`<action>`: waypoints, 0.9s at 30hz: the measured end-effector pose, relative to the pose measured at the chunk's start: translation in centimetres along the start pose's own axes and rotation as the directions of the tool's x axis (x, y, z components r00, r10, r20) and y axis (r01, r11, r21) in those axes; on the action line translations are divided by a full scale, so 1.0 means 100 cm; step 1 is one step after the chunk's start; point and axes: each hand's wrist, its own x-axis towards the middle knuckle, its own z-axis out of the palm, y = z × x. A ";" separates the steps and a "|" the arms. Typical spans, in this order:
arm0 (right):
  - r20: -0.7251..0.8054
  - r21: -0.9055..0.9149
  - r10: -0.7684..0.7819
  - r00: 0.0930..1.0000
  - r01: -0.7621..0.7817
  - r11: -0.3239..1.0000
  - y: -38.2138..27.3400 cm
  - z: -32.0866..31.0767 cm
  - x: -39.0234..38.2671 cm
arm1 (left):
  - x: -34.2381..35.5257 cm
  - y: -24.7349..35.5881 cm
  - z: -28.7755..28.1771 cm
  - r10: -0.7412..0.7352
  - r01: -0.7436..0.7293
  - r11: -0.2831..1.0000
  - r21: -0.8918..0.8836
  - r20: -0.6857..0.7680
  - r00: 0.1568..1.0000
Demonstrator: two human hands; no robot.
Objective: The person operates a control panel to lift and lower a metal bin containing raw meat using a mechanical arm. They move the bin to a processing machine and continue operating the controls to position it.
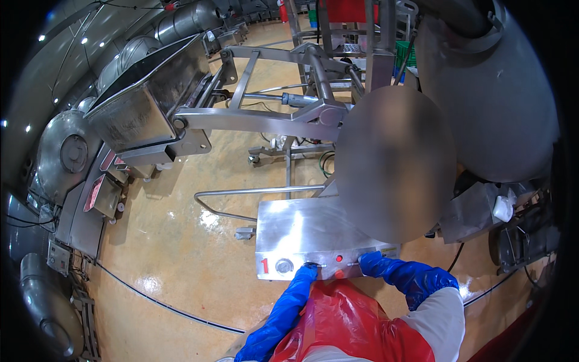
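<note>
The stainless-steel control box [322,226] sits just ahead of me. My left hand [310,266] and right hand [369,260] reach its front, flanking the red lamp [339,258]; whether fingers pinch or spread, I can't tell. A slip there might, I judge, jolt the steel hopper [142,117].

Here's the steel control box [301,226], right in front of you, its long front edge toward you and its broad metal lid catching a bright white streak. Reading the panel from your left: a red painted mark [264,265], then 1 round dial [284,265] with a pale face, then 1 dark switch [310,265], mostly covered, then 1 small round red light [339,258], glowing bright. The box's far right corner disappears behind a blur.
</note>
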 end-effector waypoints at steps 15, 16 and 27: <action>-0.225 -0.280 -0.217 0.950 0.150 0.948 -0.005 0.023 0.014 | 0.009 -0.028 -0.006 0.197 -0.147 0.936 0.321 -0.128 0.972; -0.229 -0.279 -0.221 0.948 0.154 0.948 0.001 0.027 0.017 | 0.009 -0.022 -0.004 0.173 -0.132 0.945 0.300 -0.114 0.978; -0.258 -0.206 -0.276 0.926 0.227 0.952 0.008 0.023 0.012 | -0.027 0.028 -0.010 0.007 0.015 0.983 0.184 -0.116 0.993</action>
